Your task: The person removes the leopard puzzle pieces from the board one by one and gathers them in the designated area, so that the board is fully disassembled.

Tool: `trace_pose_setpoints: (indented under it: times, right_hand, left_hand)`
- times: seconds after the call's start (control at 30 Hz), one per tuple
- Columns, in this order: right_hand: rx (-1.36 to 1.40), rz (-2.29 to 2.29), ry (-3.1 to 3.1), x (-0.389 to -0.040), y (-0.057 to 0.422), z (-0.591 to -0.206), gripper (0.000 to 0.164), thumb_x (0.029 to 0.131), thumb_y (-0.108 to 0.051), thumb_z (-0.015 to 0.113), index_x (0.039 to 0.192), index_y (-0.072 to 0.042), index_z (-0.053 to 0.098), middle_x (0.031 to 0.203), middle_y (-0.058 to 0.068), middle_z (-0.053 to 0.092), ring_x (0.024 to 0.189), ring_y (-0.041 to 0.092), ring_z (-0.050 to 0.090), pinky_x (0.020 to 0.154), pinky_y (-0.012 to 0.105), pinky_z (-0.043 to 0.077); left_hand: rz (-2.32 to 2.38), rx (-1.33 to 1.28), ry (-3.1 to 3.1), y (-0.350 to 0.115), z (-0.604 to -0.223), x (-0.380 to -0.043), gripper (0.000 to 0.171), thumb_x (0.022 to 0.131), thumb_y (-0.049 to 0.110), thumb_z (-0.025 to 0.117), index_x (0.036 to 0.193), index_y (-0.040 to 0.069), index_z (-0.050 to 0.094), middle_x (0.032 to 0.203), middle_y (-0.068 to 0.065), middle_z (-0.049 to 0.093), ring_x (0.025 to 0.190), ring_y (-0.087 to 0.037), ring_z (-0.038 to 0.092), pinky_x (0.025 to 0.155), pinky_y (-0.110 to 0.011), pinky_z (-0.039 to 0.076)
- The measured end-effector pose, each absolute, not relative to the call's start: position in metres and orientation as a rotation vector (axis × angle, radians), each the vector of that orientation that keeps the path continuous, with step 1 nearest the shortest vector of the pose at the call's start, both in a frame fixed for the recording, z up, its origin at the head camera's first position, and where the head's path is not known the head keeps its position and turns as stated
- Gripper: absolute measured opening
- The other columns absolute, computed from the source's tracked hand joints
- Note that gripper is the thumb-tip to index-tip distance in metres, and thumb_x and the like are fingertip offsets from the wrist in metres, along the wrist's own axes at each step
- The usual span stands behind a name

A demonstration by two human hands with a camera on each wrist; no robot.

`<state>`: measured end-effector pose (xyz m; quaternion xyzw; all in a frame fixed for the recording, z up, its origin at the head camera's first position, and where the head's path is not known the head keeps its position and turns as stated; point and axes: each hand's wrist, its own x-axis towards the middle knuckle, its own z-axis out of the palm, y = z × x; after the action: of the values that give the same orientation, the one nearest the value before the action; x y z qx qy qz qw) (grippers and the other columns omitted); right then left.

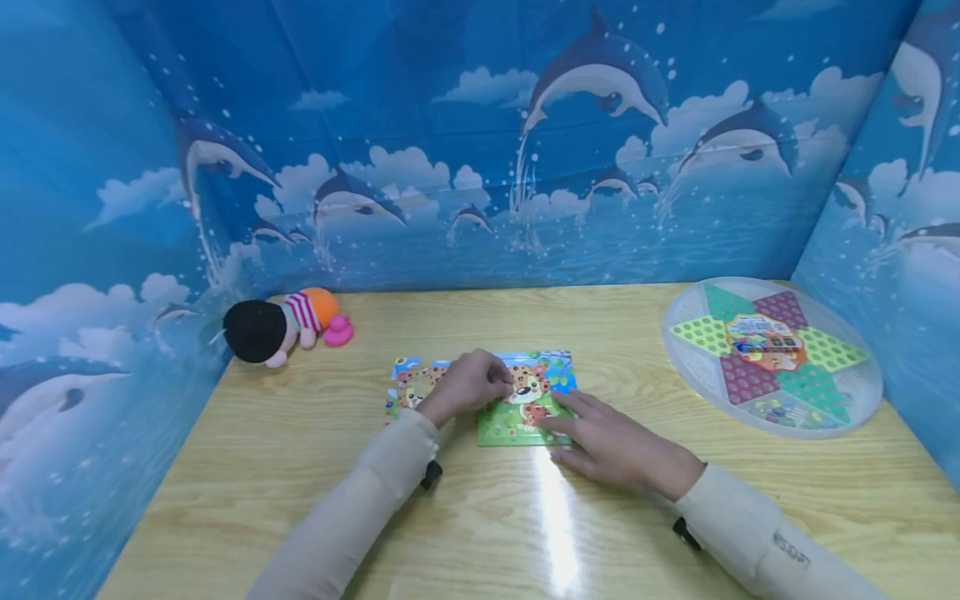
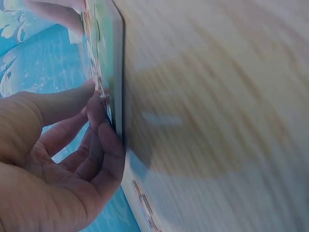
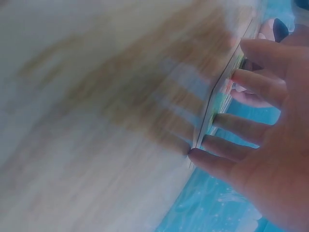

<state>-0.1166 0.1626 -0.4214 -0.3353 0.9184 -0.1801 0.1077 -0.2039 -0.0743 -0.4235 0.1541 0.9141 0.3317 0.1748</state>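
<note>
The puzzle board (image 1: pixel 517 421) lies between your left hand (image 1: pixel 471 385), fingertips narrowed, holding something or not I cannot tell, and your right hand (image 1: pixel 617 440), spread wide at its right edge.

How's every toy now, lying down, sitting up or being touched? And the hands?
Green picture puzzle: flat, partly covered
Spotted picture on the left: partly hidden
Left hand: thumb and finger together at the puzzle, grip unclear
Right hand: fingers spread, touching the puzzle
Doll: lying down
Pink duck: upright
Round star board: lying flat
</note>
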Motion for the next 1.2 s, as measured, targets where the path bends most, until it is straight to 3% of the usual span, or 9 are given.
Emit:
trace_pose_setpoints:
  times: [0.3, 1.2]
  right_hand:
    - [-0.985, -0.529, 2.694, -0.1168, 0.1624, -0.4209, 0.044, 0.100, -0.029, 0.065, 0.140, -0.012, 0.060, 0.157, 0.027, 0.034, 0.144, 0.048, 0.030, 0.113, 0.062, 0.033]
    - [-1.030, -0.526, 2.733, -0.1155, 0.1635, -0.4244, 0.043, 0.099, -0.026, 0.067, 0.139, -0.011, 0.061, 0.154, 0.030, 0.037, 0.141, 0.050, 0.036, 0.110, 0.062, 0.037]
  left_hand:
    - [0.905, 0.431, 2.646, -0.0710, -0.4242, -0.2036, 0.003, 0.090, 0.013, 0.076, 0.093, 0.013, 0.077, 0.074, 0.004, 0.066, 0.066, -0.012, 0.060, 0.065, -0.028, 0.049]
    - [1.162, 0.300, 2.539, -0.0708, -0.4223, -0.2043, 0.008, 0.090, 0.019, 0.078, 0.087, 0.012, 0.076, 0.079, 0.000, 0.071, 0.071, -0.016, 0.067, 0.065, -0.029, 0.057]
